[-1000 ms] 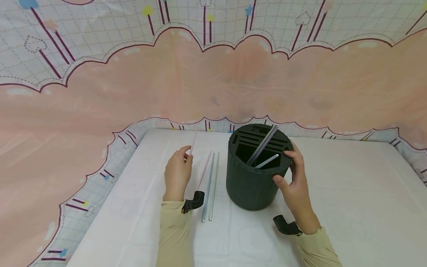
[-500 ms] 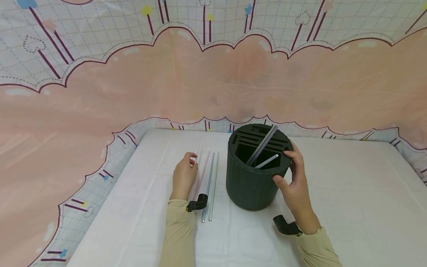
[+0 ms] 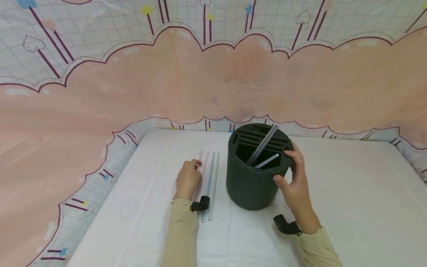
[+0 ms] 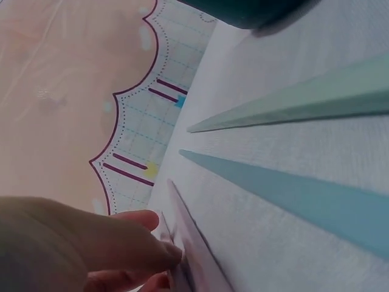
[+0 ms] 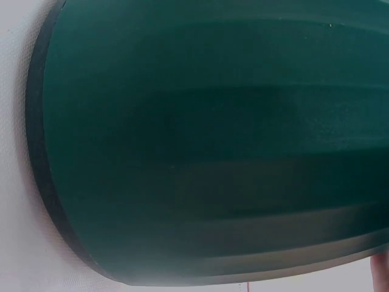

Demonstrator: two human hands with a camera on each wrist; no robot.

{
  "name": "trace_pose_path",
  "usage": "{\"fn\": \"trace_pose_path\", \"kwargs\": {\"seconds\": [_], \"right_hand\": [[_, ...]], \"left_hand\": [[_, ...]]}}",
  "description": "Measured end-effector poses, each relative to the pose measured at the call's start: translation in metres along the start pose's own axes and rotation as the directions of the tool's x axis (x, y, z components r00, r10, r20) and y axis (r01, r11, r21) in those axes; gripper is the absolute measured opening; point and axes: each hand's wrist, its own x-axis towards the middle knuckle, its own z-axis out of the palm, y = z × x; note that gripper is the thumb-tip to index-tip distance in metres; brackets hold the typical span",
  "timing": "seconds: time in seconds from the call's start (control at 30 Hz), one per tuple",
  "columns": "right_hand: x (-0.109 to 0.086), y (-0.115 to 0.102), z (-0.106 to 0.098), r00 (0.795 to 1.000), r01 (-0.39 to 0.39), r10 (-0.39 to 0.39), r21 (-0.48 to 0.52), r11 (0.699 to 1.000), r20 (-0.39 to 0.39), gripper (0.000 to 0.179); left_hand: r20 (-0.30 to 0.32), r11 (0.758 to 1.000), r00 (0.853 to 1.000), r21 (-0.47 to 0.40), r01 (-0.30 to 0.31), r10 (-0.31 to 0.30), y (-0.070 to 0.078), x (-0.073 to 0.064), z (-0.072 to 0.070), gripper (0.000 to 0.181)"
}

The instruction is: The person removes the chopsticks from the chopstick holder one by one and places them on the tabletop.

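My left hand (image 3: 188,180) pinches a thin pink straw (image 3: 200,153) between thumb and fingers, low over the white cloth. Close to its right lies a second pink straw (image 3: 205,163), then a blue straw (image 3: 209,180) and a pale green straw (image 3: 214,187), roughly side by side. The left wrist view shows the fingertips right beside the second pink straw (image 4: 197,249). My right hand (image 3: 295,187) grips the upper right side of a dark green round holder (image 3: 251,189), thumb in front. Grey-purple straws (image 3: 263,142) and a shorter pale one (image 3: 268,161) lean in its large opening.
A white cloth (image 3: 357,200) covers the table. Behind and to the left hangs a peach backdrop (image 3: 233,85) with a scalloped printed border. The holder's lid (image 3: 253,130) has several long slots. Each wrist wears a black camera mount (image 3: 201,203).
My left hand has moved right and toward me with the pink straw, bringing it beside the other pink one. The right hand and the holder stay put.
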Motion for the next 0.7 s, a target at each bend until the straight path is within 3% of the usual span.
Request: {"fn": "trace_pose_path", "kwargs": {"seconds": [0.23,0.43,0.57,0.7], "right_hand": [[0.003,-0.012,0.001,1.0,0.004,-0.004,-0.001,1.0,0.0,0.068],[0.002,0.007,-0.003,1.0,-0.004,0.004,0.002,1.0,0.006,0.069],[0.001,0.017,-0.005,1.0,-0.008,0.008,0.0,1.0,0.007,0.07],[0.002,0.014,-0.005,1.0,-0.012,0.012,-0.003,1.0,0.008,0.069]], "left_hand": [[0.018,1.0,1.0,0.006,-0.004,0.004,0.002,0.0,0.0,0.035],[-0.002,0.999,1.0,-0.03,-0.022,0.022,0.01,-0.001,-0.01,0.029],[-0.037,0.992,0.996,-0.094,-0.079,0.076,0.02,-0.001,-0.018,0.028],[-0.095,0.978,0.984,-0.131,-0.163,0.151,0.035,-0.004,-0.026,0.024]]}}
